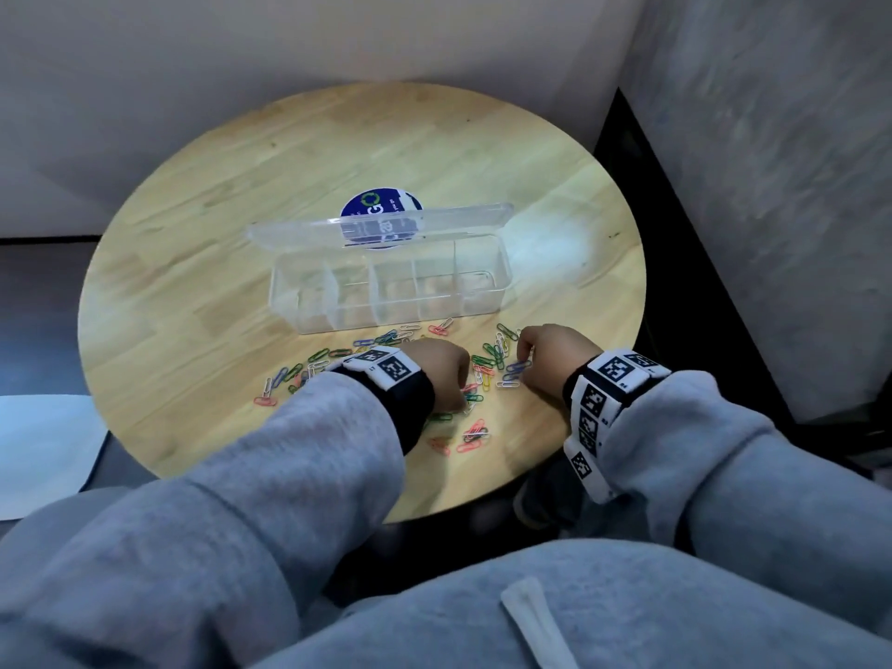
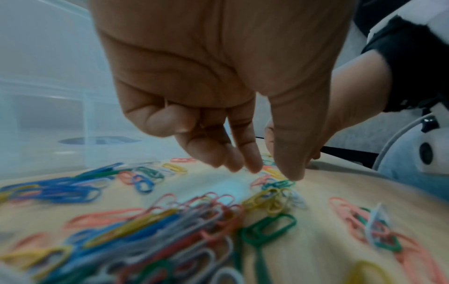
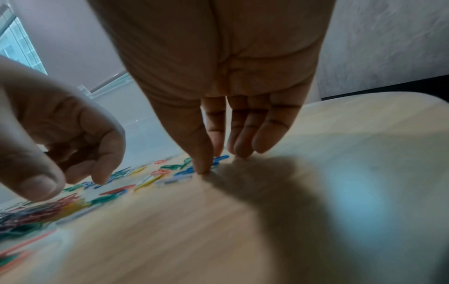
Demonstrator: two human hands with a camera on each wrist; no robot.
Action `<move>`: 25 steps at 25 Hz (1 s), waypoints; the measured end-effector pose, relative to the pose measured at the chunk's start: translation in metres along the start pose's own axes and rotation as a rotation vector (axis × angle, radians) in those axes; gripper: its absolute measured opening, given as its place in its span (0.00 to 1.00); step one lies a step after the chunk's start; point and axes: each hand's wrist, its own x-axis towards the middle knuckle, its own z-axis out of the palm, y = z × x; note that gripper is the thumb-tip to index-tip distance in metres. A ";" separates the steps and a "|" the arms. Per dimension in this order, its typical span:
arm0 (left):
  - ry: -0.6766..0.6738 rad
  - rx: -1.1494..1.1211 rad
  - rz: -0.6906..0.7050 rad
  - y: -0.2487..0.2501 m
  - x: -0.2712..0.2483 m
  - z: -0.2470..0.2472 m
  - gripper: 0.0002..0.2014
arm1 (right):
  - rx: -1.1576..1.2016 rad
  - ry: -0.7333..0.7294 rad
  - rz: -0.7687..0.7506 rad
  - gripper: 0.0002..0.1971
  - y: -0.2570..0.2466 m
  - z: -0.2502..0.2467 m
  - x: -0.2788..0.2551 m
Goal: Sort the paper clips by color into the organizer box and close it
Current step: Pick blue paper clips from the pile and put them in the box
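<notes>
A clear organizer box (image 1: pixel 338 317) stands mid-table with its lid (image 1: pixel 299 230) tipped open; its compartments look bare. Colored paper clips (image 1: pixel 487 362) lie scattered in front of it, heaped in the left wrist view (image 2: pixel 170 217). My left hand (image 1: pixel 444 374) hovers over the heap, thumb tip (image 2: pixel 290 173) and fingertips (image 2: pixel 252 165) pointing down and apart, holding nothing. My right hand (image 1: pixel 523 352) is at the right end of the scatter. Its thumb (image 3: pixel 201 169) and forefinger come together on a blue paper clip (image 3: pixel 222 158) that lies on the wood.
The round wooden table (image 1: pixel 193 282) carries a blue round sticker (image 1: pixel 371 202) behind the box. The table's right edge is near my right wrist, with a dark gap and a grey wall (image 1: pixel 772 185) beyond it. A white sheet (image 1: pixel 38 451) lies lower left, off the table.
</notes>
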 end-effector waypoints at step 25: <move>0.000 -0.026 0.064 0.006 0.014 0.004 0.05 | -0.142 -0.108 -0.052 0.14 -0.002 0.009 0.007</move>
